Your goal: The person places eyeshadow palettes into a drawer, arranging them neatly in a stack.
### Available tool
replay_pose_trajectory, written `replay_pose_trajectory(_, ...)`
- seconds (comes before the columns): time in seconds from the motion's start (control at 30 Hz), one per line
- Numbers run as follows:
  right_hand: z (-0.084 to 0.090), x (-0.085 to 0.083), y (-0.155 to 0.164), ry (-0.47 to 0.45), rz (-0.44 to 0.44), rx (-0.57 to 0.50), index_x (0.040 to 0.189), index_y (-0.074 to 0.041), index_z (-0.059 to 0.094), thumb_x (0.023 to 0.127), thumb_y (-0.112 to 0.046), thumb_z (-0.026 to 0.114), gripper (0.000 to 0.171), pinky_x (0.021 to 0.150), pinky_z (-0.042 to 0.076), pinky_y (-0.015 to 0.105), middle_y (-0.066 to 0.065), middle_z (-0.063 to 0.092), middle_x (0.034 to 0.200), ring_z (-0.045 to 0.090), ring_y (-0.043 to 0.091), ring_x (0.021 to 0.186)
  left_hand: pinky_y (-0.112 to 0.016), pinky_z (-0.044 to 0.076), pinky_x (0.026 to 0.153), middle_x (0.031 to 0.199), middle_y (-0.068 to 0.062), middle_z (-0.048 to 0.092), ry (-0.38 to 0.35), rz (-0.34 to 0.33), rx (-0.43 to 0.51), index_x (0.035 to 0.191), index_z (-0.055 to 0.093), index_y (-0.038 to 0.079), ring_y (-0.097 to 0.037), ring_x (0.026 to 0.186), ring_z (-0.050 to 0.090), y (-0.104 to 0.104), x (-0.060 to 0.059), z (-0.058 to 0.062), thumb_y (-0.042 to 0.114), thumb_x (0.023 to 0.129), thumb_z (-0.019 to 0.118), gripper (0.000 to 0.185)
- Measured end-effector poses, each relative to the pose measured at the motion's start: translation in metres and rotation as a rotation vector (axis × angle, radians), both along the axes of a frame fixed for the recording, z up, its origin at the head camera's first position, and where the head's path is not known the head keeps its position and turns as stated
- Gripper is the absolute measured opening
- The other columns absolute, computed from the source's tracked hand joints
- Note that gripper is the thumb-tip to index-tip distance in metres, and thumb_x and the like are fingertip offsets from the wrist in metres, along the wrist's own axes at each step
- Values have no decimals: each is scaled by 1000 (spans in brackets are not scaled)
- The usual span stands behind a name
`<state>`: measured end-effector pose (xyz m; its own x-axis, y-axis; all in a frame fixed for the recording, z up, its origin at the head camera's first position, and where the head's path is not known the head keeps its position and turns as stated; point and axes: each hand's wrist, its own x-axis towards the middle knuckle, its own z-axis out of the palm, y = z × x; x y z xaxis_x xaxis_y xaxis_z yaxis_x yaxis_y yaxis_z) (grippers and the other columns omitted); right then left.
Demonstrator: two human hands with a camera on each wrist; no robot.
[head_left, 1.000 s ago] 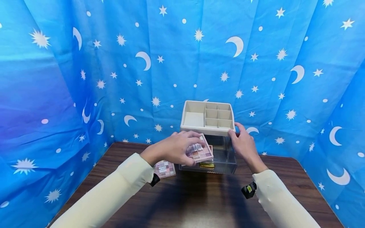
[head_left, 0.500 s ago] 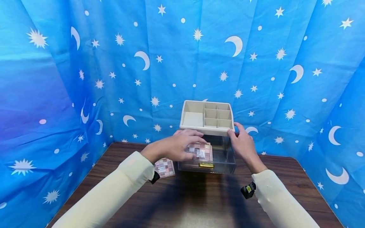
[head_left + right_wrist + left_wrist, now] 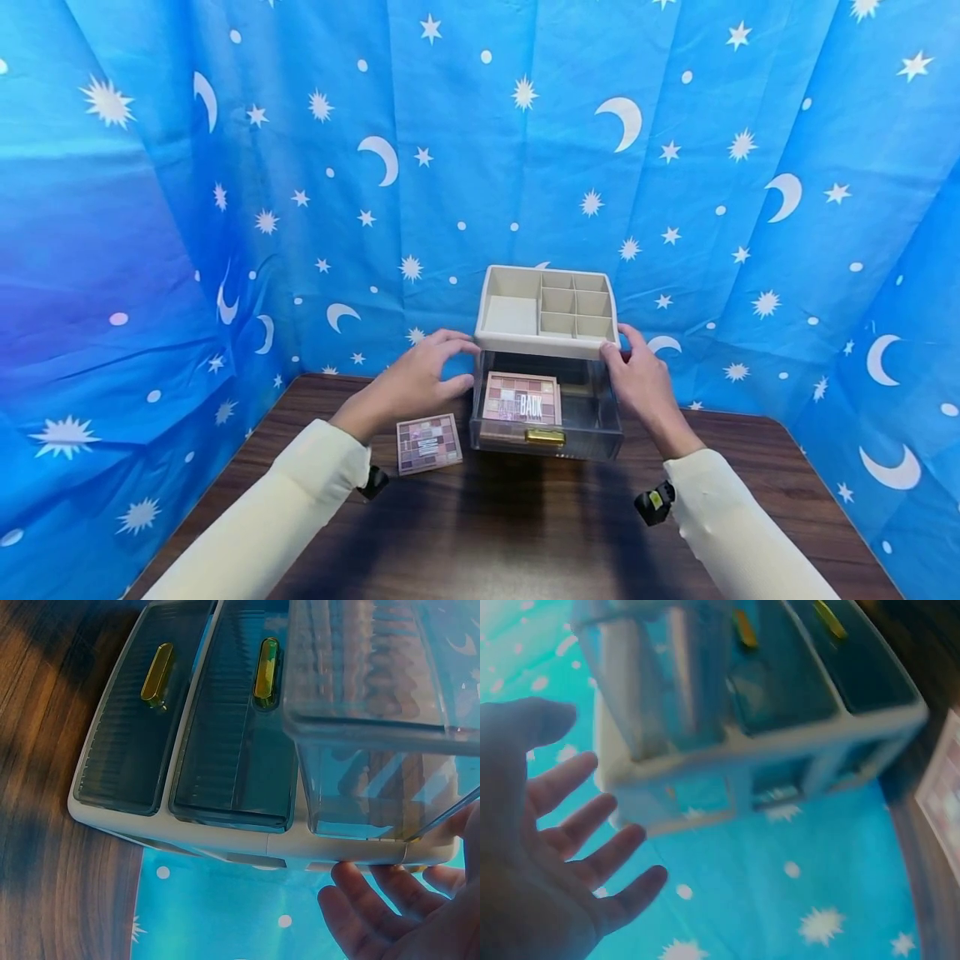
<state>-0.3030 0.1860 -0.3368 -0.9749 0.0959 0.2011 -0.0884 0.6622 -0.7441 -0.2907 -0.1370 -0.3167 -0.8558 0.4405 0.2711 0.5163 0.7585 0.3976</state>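
A cream drawer organizer (image 3: 546, 343) with a divided top tray stands on the table. Its clear top drawer (image 3: 592, 417), with a gold handle, is pulled out. Inside the drawer's left part lies an eyeshadow palette (image 3: 521, 398); the edge of another seems to show beneath it. A second pinkish eyeshadow palette (image 3: 428, 443) lies on the table left of the drawer. My left hand (image 3: 411, 379), fingers spread in the left wrist view, is beside the organizer's left side and holds nothing. My right hand (image 3: 643, 382) grips the organizer's upper right corner, thumb in front and fingers along the side.
Below the open drawer, two closed dark clear drawers (image 3: 236, 742) with gold handles show in the wrist views. A blue curtain (image 3: 450, 167) with moons and stars surrounds the dark wooden table (image 3: 525, 533) at the back and sides.
My left hand has let go of the eyeshadow palette, which now lies flat in the drawer, and has moved left out of it. My right hand keeps its grip.
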Motion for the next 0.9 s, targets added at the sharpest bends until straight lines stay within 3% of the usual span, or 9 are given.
replay_pose_trajectory(0.23, -1, -1, -1, 1, -7, -1, 161, -16, 26, 107, -48, 38, 64, 104, 47, 64, 25, 48, 152, 54, 45, 133, -72, 30, 114, 159, -16, 41, -74, 61, -257, 149, 52, 18, -43, 145, 40, -21, -13, -33, 32, 94, 71, 59)
replay_pose_trajectory(0.37, -1, -1, -1, -3, -9, 1, 161, -16, 27, 107, -48, 38, 64, 105, 46, 64, 24, 48, 152, 54, 44, 133, -72, 28, 115, 161, -20, 37, -154, 68, -351, 152, 46, 17, -45, 147, 36, -28, -19, -54, 36, 94, 71, 66)
replay_pose_trajectory(0.57, -2, -1, 0, 4, -7, 2, 161, -15, 27, 107, -48, 39, 64, 105, 46, 64, 24, 49, 152, 54, 44, 134, -67, 26, 119, 163, -20, 34, -275, 90, -381, 153, 46, 18, -45, 148, 33, -33, -28, -84, 39, 91, 75, 72)
replay_pose_trajectory(0.73, -3, -2, 0, 9, -4, -4, 160, -16, 28, 107, -48, 39, 64, 105, 47, 64, 23, 49, 153, 54, 44, 134, -69, 24, 119, 163, -20, 33, -332, 91, -383, 153, 47, 25, -46, 149, 32, -39, -32, -102, 37, 89, 77, 72)
replay_pose_trajectory(0.9, -4, -3, 1, 9, -11, -5, 161, -17, 28, 106, -49, 39, 64, 105, 47, 64, 22, 49, 153, 54, 43, 133, -69, 24, 119, 165, -20, 29, -379, 104, -442, 156, 42, 30, -48, 150, 30, -45, -36, -118, 40, 89, 77, 76)
